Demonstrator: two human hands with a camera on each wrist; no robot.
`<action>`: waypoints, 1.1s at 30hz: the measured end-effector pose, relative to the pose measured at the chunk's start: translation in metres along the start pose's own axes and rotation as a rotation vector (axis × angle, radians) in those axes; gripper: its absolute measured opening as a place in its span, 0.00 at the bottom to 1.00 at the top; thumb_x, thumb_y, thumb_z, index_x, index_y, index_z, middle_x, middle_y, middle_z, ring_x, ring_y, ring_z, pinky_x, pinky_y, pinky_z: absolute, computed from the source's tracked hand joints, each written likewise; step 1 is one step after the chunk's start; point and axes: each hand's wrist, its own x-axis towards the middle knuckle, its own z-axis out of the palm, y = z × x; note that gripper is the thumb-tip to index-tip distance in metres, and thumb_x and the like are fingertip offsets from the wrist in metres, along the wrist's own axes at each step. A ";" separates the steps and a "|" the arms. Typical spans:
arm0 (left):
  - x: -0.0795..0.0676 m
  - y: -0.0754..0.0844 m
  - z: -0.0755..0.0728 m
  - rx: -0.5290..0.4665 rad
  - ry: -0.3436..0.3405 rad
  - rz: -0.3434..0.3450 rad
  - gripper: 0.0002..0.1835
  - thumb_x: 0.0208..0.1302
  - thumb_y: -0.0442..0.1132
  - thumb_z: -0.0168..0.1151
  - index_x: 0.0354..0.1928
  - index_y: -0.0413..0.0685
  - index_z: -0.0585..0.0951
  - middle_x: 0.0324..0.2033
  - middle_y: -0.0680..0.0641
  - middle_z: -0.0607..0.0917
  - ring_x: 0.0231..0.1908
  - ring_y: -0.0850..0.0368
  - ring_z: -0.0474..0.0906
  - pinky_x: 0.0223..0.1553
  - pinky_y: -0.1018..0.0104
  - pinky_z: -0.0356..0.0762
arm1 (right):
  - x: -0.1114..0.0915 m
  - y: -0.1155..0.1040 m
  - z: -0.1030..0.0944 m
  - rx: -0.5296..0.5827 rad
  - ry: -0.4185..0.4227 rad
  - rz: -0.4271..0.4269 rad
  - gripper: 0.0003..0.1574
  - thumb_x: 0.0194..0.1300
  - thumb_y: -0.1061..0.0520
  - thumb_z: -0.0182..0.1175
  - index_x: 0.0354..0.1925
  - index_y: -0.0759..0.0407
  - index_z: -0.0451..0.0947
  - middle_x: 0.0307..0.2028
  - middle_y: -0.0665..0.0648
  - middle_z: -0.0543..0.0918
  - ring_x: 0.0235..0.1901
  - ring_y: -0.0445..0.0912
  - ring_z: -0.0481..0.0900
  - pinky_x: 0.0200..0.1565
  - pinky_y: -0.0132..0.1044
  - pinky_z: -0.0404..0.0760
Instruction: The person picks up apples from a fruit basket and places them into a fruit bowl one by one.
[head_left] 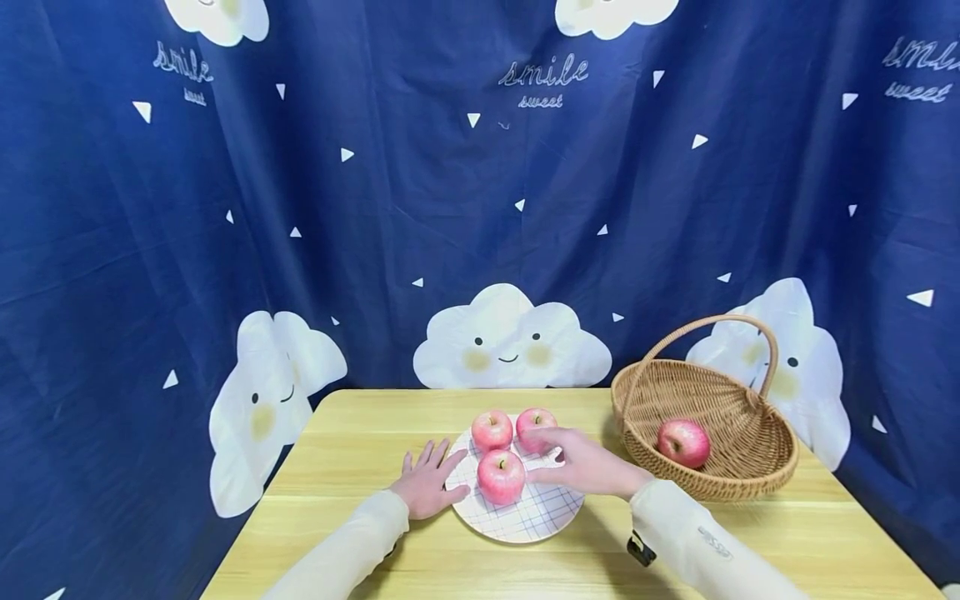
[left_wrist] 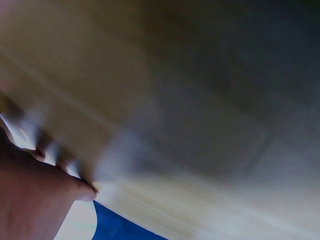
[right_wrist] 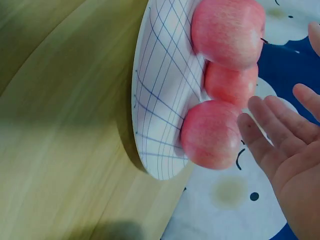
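Three pink-red apples lie on a white round plate with a blue grid pattern: a front apple, a back-left apple and a back-right apple. My left hand rests at the plate's left rim, fingers spread, thumb beside the front apple. Over the plate's right side reaches my right hand, its fingers extended and overlapping the back-right apple in the head view. In the right wrist view, the open fingertips are right beside the nearest apple.
A wicker basket with a tall handle stands at the right of the wooden table, holding one apple. Behind the table hangs a dark blue curtain with white clouds. Blurred tabletop fills most of the left wrist view.
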 end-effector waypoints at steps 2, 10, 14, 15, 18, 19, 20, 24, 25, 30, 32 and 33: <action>0.000 0.000 0.000 0.001 0.000 -0.002 0.41 0.69 0.70 0.46 0.78 0.59 0.61 0.78 0.38 0.55 0.77 0.31 0.47 0.68 0.24 0.43 | -0.004 -0.002 -0.004 -0.011 0.004 -0.009 0.39 0.64 0.48 0.70 0.68 0.60 0.72 0.62 0.59 0.80 0.52 0.48 0.81 0.52 0.47 0.83; -0.002 0.000 0.003 -0.010 -0.001 -0.004 0.41 0.69 0.70 0.47 0.78 0.59 0.61 0.78 0.38 0.55 0.77 0.31 0.46 0.68 0.23 0.42 | -0.019 -0.007 -0.023 -0.047 0.040 0.002 0.38 0.64 0.42 0.69 0.66 0.60 0.74 0.55 0.54 0.84 0.49 0.44 0.81 0.50 0.44 0.83; -0.001 -0.002 0.006 -0.010 -0.004 -0.004 0.41 0.69 0.70 0.47 0.78 0.59 0.61 0.78 0.38 0.55 0.77 0.31 0.46 0.68 0.23 0.41 | -0.025 -0.008 -0.035 -0.046 0.060 0.028 0.36 0.64 0.43 0.69 0.65 0.55 0.75 0.56 0.52 0.83 0.51 0.47 0.81 0.52 0.46 0.81; -0.001 -0.002 0.006 -0.009 -0.004 -0.004 0.41 0.69 0.70 0.47 0.78 0.60 0.61 0.78 0.38 0.55 0.77 0.32 0.46 0.68 0.24 0.41 | -0.027 -0.008 -0.038 -0.048 0.065 0.033 0.35 0.64 0.44 0.69 0.65 0.54 0.75 0.56 0.51 0.83 0.51 0.47 0.81 0.52 0.47 0.81; 0.000 -0.003 0.006 -0.007 -0.001 0.000 0.41 0.69 0.70 0.47 0.78 0.60 0.61 0.78 0.38 0.55 0.77 0.31 0.46 0.68 0.23 0.41 | -0.031 -0.008 -0.048 -0.071 0.082 0.028 0.34 0.64 0.45 0.70 0.65 0.53 0.76 0.56 0.51 0.83 0.51 0.49 0.82 0.51 0.46 0.82; 0.001 -0.003 0.006 -0.004 -0.003 0.000 0.41 0.69 0.71 0.47 0.78 0.61 0.60 0.79 0.39 0.54 0.77 0.32 0.46 0.68 0.23 0.41 | -0.033 -0.008 -0.051 -0.079 0.091 0.024 0.35 0.64 0.45 0.70 0.65 0.54 0.76 0.56 0.52 0.84 0.51 0.50 0.82 0.51 0.46 0.82; 0.002 -0.003 0.006 -0.004 -0.001 0.001 0.41 0.69 0.71 0.46 0.78 0.61 0.60 0.79 0.39 0.54 0.77 0.32 0.46 0.68 0.23 0.41 | -0.035 -0.007 -0.055 -0.084 0.098 0.021 0.35 0.64 0.45 0.70 0.65 0.55 0.76 0.56 0.53 0.84 0.51 0.51 0.83 0.51 0.46 0.82; 0.002 -0.003 0.006 -0.001 0.003 0.000 0.41 0.68 0.72 0.46 0.78 0.62 0.60 0.79 0.40 0.54 0.77 0.32 0.46 0.69 0.24 0.41 | -0.043 -0.004 -0.069 -0.102 0.121 0.035 0.36 0.64 0.43 0.69 0.65 0.55 0.75 0.55 0.53 0.84 0.51 0.49 0.83 0.50 0.41 0.83; 0.002 -0.003 0.006 0.001 0.002 0.000 0.42 0.68 0.72 0.45 0.78 0.62 0.60 0.79 0.39 0.54 0.77 0.32 0.46 0.69 0.24 0.41 | -0.045 -0.004 -0.073 -0.098 0.127 0.047 0.36 0.64 0.43 0.70 0.65 0.54 0.75 0.55 0.52 0.84 0.50 0.47 0.83 0.50 0.40 0.83; 0.001 -0.001 0.003 0.004 0.002 -0.001 0.41 0.69 0.71 0.47 0.78 0.60 0.61 0.78 0.39 0.55 0.77 0.31 0.47 0.68 0.23 0.43 | -0.054 -0.001 -0.090 -0.107 0.164 0.064 0.32 0.65 0.47 0.70 0.64 0.52 0.76 0.53 0.49 0.84 0.48 0.40 0.82 0.50 0.43 0.83; 0.000 0.000 0.002 0.000 0.000 -0.003 0.40 0.69 0.70 0.47 0.78 0.60 0.61 0.78 0.39 0.56 0.77 0.31 0.47 0.68 0.23 0.43 | -0.057 0.000 -0.096 -0.118 0.184 0.065 0.31 0.64 0.47 0.70 0.64 0.51 0.77 0.53 0.47 0.85 0.48 0.39 0.82 0.51 0.44 0.83; 0.000 0.001 0.001 0.001 -0.002 -0.003 0.41 0.69 0.70 0.47 0.78 0.60 0.61 0.78 0.39 0.55 0.77 0.31 0.47 0.68 0.23 0.43 | -0.060 0.000 -0.100 -0.122 0.196 0.071 0.31 0.64 0.47 0.70 0.63 0.50 0.77 0.52 0.46 0.85 0.49 0.40 0.82 0.51 0.44 0.83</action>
